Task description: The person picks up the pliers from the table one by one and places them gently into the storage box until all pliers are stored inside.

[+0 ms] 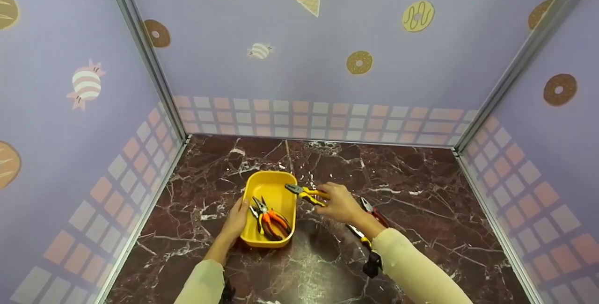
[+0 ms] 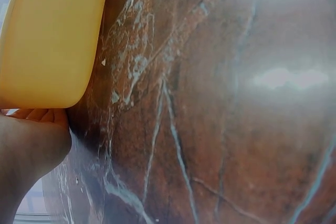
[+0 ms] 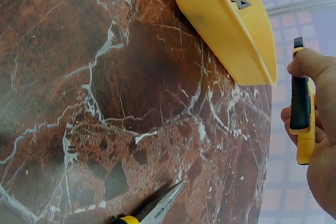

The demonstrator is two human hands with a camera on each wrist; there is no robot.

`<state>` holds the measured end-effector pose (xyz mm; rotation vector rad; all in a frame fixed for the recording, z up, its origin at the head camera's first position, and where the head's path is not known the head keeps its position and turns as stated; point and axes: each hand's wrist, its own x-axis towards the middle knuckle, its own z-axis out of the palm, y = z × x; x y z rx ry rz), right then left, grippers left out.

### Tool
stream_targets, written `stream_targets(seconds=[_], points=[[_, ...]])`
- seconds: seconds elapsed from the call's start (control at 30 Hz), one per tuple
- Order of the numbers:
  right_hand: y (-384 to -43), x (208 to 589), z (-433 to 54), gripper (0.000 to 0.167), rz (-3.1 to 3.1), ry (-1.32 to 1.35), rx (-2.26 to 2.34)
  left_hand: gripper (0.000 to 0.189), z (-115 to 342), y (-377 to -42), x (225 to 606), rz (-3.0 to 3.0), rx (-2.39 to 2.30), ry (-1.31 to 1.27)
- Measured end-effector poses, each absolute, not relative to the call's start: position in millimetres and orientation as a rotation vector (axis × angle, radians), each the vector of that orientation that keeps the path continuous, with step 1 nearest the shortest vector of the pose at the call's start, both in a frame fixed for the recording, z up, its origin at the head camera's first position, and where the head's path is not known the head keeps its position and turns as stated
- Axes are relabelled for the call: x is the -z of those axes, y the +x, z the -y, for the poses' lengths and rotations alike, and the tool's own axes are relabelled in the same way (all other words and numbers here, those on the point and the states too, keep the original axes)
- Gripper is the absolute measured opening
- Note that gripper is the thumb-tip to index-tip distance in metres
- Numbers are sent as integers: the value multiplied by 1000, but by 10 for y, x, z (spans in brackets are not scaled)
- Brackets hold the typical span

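Note:
A yellow plastic box [image 1: 270,178] stands on the marbled tabletop. My left hand [image 1: 236,220] holds its left wall, with fingertips at the rim; in the left wrist view the hand [image 2: 34,140] is against the box [image 2: 50,40]. Lying in the box are pliers with orange and black handles [image 1: 267,220] and another pair with yellow handles [image 1: 260,225]. My right hand [image 1: 341,203] grips combination pliers [image 1: 306,192] by their yellow and black handles, the metal nose over the box's right rim. In the right wrist view, thumb and fingers wrap the pliers [image 3: 301,98].
Right of the box, partly behind my right forearm, lie red-handled pliers [image 1: 373,210] and long-nose pliers [image 1: 359,235] with yellow and black handles. Patterned wall panels [image 1: 323,121] enclose the tabletop [image 1: 318,266] at the back and both sides.

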<state>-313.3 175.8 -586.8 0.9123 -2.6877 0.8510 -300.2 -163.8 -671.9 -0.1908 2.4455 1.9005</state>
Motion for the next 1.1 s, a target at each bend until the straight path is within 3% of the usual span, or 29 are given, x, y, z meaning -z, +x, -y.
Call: stream_targets(seconds=[0.83,1.1], points=[[-3100,5811,-1670,49,2720,931,-850,54,1727,-2997,6644,-2247,-2037,-224],[-3100,5768,-1675,49,2717,928,-837,39,1892,-2956,6530,-2444,-1933,-96]])
